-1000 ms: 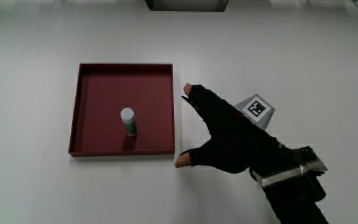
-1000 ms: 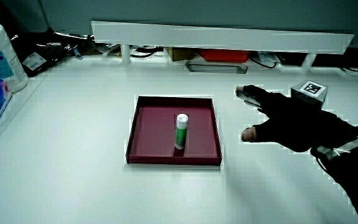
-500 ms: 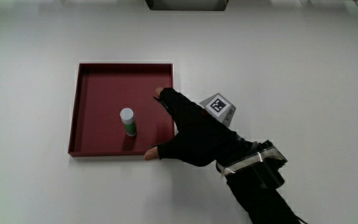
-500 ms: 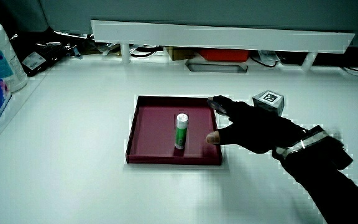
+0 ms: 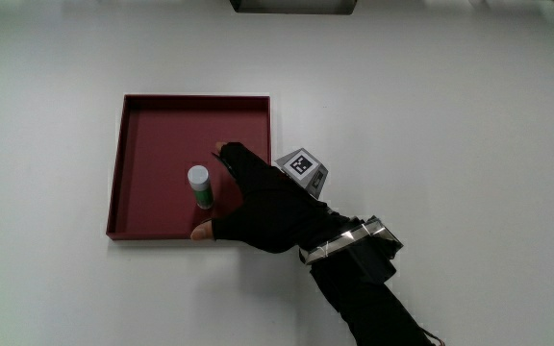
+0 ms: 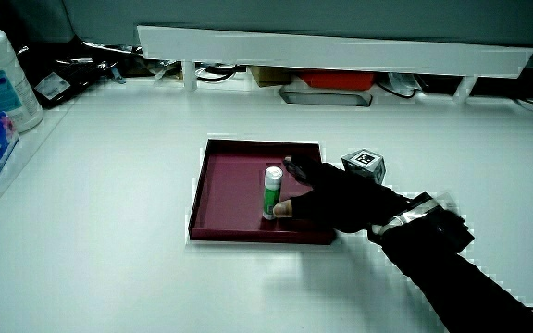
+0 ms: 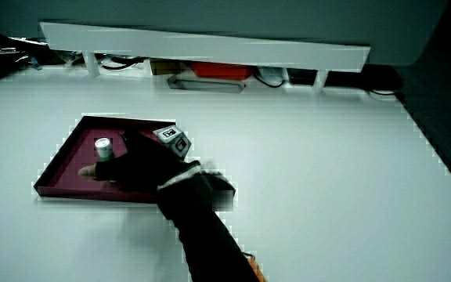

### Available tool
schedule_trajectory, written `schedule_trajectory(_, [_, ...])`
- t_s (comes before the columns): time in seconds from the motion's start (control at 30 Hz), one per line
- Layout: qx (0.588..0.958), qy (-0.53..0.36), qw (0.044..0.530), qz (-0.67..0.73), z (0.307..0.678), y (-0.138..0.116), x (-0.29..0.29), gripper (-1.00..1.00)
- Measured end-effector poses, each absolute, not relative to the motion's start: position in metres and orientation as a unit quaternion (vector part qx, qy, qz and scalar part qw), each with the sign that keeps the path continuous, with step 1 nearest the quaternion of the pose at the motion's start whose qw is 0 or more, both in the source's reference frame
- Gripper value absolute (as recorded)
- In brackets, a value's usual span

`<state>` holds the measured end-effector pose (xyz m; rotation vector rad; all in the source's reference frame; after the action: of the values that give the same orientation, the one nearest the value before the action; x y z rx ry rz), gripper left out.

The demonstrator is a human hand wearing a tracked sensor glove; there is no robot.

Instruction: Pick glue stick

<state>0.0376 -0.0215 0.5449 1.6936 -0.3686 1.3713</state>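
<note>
Inside the tray (image 5: 162, 106), the glue stick (image 5: 199, 186) stands upright; the hand (image 5: 258, 197) has moved in from outside, fingers spread around it (not yet gripping), so grasping looks imminent.

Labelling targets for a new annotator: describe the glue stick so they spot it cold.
Find the shallow dark red square tray on the white table. Standing upright inside it is the glue stick, a small green tube with a white cap. It is the only object in the tray, and the hand reaches in beside it with thumb and fingers spread around it, not yet closed.
</note>
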Motion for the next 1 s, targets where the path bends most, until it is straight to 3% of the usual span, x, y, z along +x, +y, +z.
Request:
schedule_trajectory(0.17, [0.68,-0.141,0.446,0.564,0.55,-0.022,0.032,0.0])
schedule_trajectory(0.2, [0.706,-0.129,0.416,0.558,0.543,-0.022,0.03,0.0])
schedule_trajectory(0.27, [0.709,-0.127,0.415,0.555,0.549,-0.021,0.028,0.0])
schedule_trajectory(0.33, [0.705,-0.12,0.418,0.559,0.551,-0.019,0.028,0.0])
schedule_trajectory(0.37, [0.681,-0.137,0.441,0.568,0.558,-0.019,0.026,0.0])
schedule_trajectory(0.4, [0.705,-0.118,0.418,0.56,0.558,-0.018,0.027,0.0])
schedule_trajectory(0.43, [0.679,-0.135,0.441,0.571,0.56,-0.018,0.026,0.0])
schedule_trajectory(0.5, [0.681,-0.13,0.437,0.572,0.559,-0.017,0.025,0.0])
schedule_trajectory(0.73, [0.674,-0.103,0.405,0.609,0.561,-0.013,0.026,0.24])
schedule_trajectory(1.0, [0.693,-0.07,0.358,0.622,0.559,-0.011,0.029,0.52])
